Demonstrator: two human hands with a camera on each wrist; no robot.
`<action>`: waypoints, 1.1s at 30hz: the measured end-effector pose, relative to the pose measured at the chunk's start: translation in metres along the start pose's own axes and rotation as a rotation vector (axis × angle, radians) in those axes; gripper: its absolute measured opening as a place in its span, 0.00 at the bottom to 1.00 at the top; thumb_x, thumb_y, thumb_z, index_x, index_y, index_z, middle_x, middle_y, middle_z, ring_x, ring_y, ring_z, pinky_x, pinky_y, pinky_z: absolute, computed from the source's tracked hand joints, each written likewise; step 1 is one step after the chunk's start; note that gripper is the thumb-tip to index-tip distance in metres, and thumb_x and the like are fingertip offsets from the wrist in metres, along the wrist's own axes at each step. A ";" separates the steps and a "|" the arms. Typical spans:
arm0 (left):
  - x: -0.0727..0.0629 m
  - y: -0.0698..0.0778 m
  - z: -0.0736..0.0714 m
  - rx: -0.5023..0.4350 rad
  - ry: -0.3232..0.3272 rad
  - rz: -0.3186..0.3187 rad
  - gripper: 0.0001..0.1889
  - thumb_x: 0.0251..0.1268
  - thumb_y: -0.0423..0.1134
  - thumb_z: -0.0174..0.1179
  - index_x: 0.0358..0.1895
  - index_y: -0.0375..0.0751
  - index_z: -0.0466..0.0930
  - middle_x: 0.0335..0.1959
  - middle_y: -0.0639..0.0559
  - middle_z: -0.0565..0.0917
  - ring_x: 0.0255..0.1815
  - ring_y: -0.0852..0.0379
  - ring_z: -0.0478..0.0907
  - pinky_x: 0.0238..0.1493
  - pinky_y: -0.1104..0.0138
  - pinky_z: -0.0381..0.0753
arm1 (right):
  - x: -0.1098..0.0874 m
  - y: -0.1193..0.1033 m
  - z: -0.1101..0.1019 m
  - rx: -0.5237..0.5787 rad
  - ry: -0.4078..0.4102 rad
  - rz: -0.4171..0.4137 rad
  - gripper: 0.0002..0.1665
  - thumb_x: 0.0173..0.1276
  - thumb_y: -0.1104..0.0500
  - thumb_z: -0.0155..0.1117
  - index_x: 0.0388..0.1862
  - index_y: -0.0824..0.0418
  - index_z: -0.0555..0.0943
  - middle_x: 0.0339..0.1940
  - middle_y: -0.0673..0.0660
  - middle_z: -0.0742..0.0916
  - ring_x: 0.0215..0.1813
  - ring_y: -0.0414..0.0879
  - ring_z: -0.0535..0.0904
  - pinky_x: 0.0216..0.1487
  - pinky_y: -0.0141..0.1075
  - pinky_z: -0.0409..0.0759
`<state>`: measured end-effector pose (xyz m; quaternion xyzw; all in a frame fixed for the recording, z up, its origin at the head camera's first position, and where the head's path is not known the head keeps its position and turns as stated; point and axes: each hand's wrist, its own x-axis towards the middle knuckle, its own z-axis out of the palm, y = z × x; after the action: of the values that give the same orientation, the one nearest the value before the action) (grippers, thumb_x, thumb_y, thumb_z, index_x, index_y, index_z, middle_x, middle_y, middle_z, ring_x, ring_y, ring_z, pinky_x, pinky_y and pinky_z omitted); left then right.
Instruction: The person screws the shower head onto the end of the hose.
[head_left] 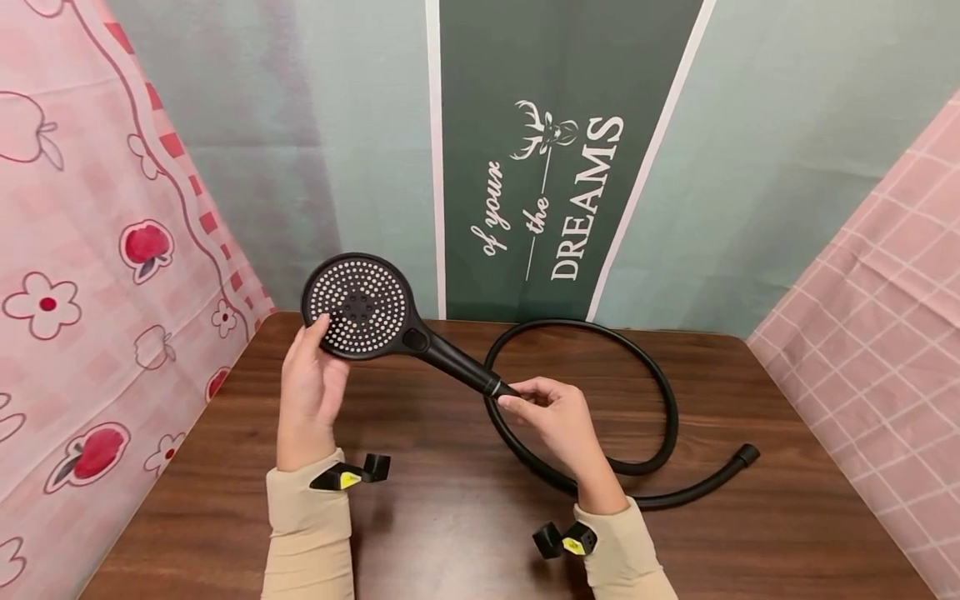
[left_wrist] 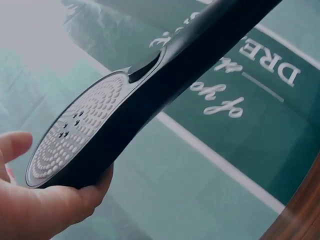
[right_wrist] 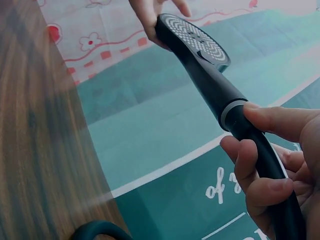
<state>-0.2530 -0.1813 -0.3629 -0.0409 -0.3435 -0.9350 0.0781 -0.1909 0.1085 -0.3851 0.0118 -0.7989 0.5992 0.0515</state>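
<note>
A black shower head (head_left: 358,305) is held up above the table, its pale-dotted spray face toward the head camera. My left hand (head_left: 309,392) holds it by the rim. In the left wrist view, fingers (left_wrist: 65,202) lie under its back and the thumb stands beside the spray face. At the lower end of the handle (right_wrist: 210,85), my right hand (head_left: 558,417) grips the end of a black hose (right_wrist: 267,162) with thumb and curled fingers. The hose end meets the handle at a light ring; how firmly they are joined I cannot tell.
The rest of the hose (head_left: 663,400) lies in a loop on the brown wooden table (head_left: 450,517). Its free end, a black connector (head_left: 746,454), points to the right. Fabric walls stand behind and at both sides, with a lettered green panel (head_left: 555,50) at the back.
</note>
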 end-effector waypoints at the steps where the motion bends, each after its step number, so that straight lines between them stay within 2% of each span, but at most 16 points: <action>1: -0.001 0.002 -0.001 -0.001 0.013 0.007 0.21 0.79 0.40 0.48 0.69 0.38 0.63 0.64 0.50 0.73 0.59 0.59 0.77 0.58 0.70 0.80 | -0.001 0.001 0.001 -0.002 -0.003 0.001 0.13 0.58 0.59 0.77 0.38 0.65 0.87 0.26 0.59 0.88 0.26 0.40 0.84 0.31 0.30 0.83; 3: -0.005 0.005 -0.003 0.002 0.058 0.023 0.20 0.79 0.43 0.47 0.66 0.38 0.63 0.64 0.49 0.71 0.60 0.60 0.76 0.57 0.71 0.80 | -0.004 0.003 0.003 -0.014 -0.015 0.004 0.13 0.58 0.58 0.77 0.38 0.65 0.88 0.25 0.61 0.87 0.25 0.40 0.82 0.27 0.28 0.78; 5: -0.011 0.008 -0.006 0.045 0.121 0.033 0.18 0.79 0.45 0.45 0.62 0.39 0.63 0.63 0.49 0.70 0.59 0.61 0.76 0.56 0.72 0.80 | -0.008 0.006 0.006 -0.027 -0.028 0.011 0.13 0.57 0.57 0.78 0.38 0.64 0.88 0.24 0.62 0.86 0.24 0.40 0.80 0.25 0.28 0.74; 8: -0.014 0.013 -0.010 0.198 0.202 0.029 0.14 0.79 0.47 0.42 0.56 0.42 0.63 0.58 0.52 0.70 0.54 0.65 0.75 0.49 0.78 0.79 | -0.011 0.010 0.009 -0.030 -0.036 0.020 0.11 0.57 0.58 0.78 0.37 0.63 0.88 0.24 0.65 0.86 0.23 0.41 0.79 0.25 0.28 0.73; 11: -0.008 0.020 -0.014 0.351 0.238 0.010 0.09 0.77 0.45 0.47 0.50 0.44 0.68 0.48 0.56 0.76 0.44 0.68 0.77 0.39 0.80 0.78 | -0.010 0.011 0.012 -0.032 -0.022 0.016 0.10 0.57 0.59 0.77 0.35 0.63 0.88 0.23 0.63 0.86 0.23 0.44 0.79 0.24 0.28 0.73; 13: -0.001 0.027 -0.016 0.403 0.234 0.001 0.06 0.75 0.43 0.52 0.45 0.45 0.73 0.41 0.59 0.80 0.37 0.69 0.78 0.33 0.79 0.77 | -0.007 0.011 0.014 -0.029 -0.022 0.016 0.09 0.57 0.59 0.77 0.34 0.63 0.88 0.22 0.61 0.86 0.23 0.46 0.79 0.24 0.28 0.74; 15: 0.007 0.034 -0.018 0.407 0.216 -0.008 0.04 0.73 0.40 0.56 0.41 0.45 0.76 0.35 0.59 0.83 0.34 0.68 0.81 0.33 0.77 0.79 | -0.003 0.009 0.016 -0.023 -0.031 0.022 0.09 0.57 0.59 0.77 0.34 0.63 0.88 0.21 0.58 0.86 0.24 0.48 0.79 0.23 0.29 0.74; 18: 0.019 0.045 -0.018 0.400 0.174 -0.040 0.03 0.71 0.39 0.59 0.38 0.46 0.78 0.33 0.60 0.85 0.34 0.68 0.82 0.32 0.76 0.80 | 0.006 0.004 0.020 -0.029 -0.051 0.024 0.09 0.58 0.58 0.76 0.35 0.62 0.88 0.21 0.54 0.86 0.24 0.46 0.79 0.23 0.29 0.74; 22: 0.035 0.055 -0.015 0.390 0.108 -0.067 0.03 0.71 0.38 0.58 0.38 0.45 0.77 0.32 0.59 0.85 0.34 0.68 0.83 0.32 0.76 0.81 | 0.022 -0.004 0.024 -0.052 -0.074 0.032 0.11 0.60 0.56 0.75 0.34 0.62 0.87 0.18 0.53 0.84 0.18 0.42 0.74 0.18 0.29 0.66; 28: 0.047 0.061 -0.014 0.340 0.047 -0.105 0.03 0.72 0.37 0.56 0.38 0.44 0.77 0.33 0.59 0.85 0.35 0.68 0.82 0.34 0.75 0.80 | 0.035 -0.012 0.026 -0.021 -0.110 0.068 0.11 0.61 0.56 0.73 0.34 0.65 0.87 0.18 0.51 0.85 0.15 0.40 0.71 0.13 0.29 0.62; 33: 0.052 0.056 -0.026 0.337 0.063 -0.153 0.04 0.73 0.38 0.54 0.38 0.46 0.77 0.32 0.60 0.85 0.33 0.68 0.80 0.32 0.75 0.76 | 0.038 -0.004 0.032 0.040 -0.155 0.121 0.11 0.62 0.56 0.72 0.35 0.65 0.86 0.21 0.52 0.87 0.16 0.39 0.71 0.13 0.28 0.62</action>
<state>-0.2946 -0.2463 -0.3402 0.0281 -0.4949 -0.8682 0.0231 -0.2303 0.0780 -0.3869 0.0108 -0.7875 0.6145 -0.0471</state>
